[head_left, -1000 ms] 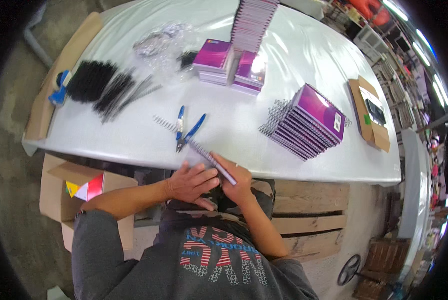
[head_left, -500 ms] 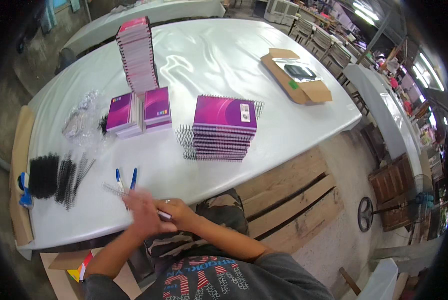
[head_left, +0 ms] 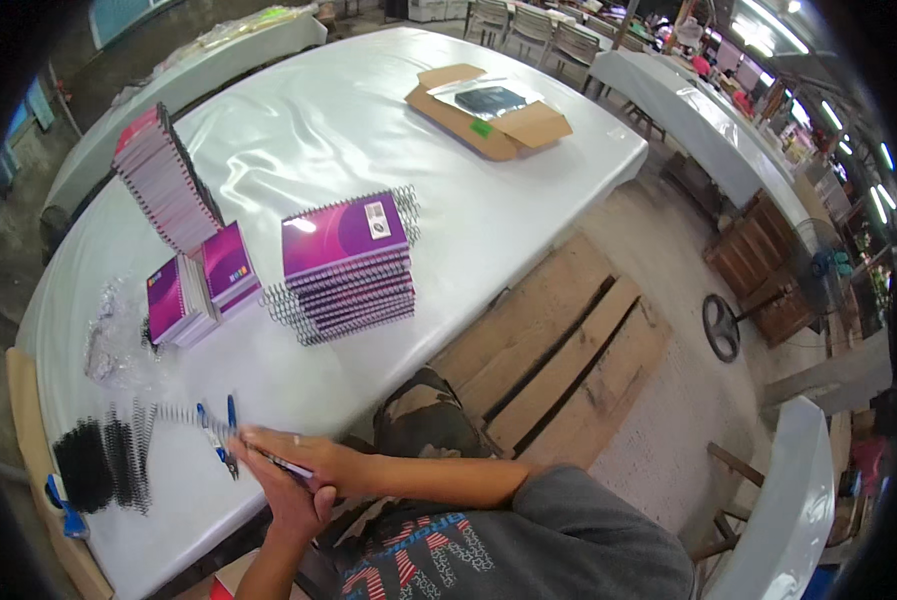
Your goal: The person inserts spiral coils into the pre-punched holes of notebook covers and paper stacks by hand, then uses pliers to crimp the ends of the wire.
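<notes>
2 hands on 1 spiral ntbk

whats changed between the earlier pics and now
The left hand has moved forward along the spiral notebook, toward the blue-handled pliers. The view has swung right, so the things on the table sit farther left. The right hand still holds the spiral notebook; the wire coil, purple notebook stack and black coils look otherwise unchanged.
</notes>
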`<state>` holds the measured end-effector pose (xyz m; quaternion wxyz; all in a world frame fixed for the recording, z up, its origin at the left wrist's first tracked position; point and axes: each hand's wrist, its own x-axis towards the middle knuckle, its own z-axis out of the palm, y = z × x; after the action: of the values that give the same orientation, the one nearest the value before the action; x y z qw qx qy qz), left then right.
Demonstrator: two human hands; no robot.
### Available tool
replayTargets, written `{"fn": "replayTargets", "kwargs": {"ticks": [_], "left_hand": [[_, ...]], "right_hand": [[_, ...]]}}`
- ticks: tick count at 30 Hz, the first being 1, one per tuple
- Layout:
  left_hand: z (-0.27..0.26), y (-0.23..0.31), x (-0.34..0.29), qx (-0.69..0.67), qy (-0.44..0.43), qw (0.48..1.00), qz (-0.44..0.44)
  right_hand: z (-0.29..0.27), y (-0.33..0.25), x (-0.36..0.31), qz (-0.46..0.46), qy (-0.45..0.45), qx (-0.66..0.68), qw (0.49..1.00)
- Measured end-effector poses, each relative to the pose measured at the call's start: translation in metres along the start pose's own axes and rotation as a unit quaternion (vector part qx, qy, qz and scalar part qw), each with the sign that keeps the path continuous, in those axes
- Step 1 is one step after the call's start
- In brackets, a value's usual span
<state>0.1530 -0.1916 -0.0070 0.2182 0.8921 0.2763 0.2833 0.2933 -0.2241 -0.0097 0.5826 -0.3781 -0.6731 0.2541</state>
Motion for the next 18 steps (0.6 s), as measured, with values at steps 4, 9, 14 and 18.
{"fn": "replayTargets", "kwargs": {"ticks": [4,9,14,18], "left_hand": [[-0.052,0.058,0.024,-0.286,-0.133,0.943,-0.109],[-0.066,0.056,0.035,-0.136,0.017,0.977,-0.162],[-0.041,0.033,0.052,-0.35,0.051,0.901,-0.249],[-0.022,0.007,0.047,-0.457,0.03,0.856,-0.239]], "right_hand": [[-0.017,-0.055,0.024,-0.041,0.014,-0.091,0.995],[-0.043,-0.087,0.038,0.012,-0.075,-0.236,0.969],[-0.059,-0.047,0.034,0.207,0.038,-0.098,0.973],[-0.056,-0.05,0.028,0.272,0.055,-0.064,0.959]]}}
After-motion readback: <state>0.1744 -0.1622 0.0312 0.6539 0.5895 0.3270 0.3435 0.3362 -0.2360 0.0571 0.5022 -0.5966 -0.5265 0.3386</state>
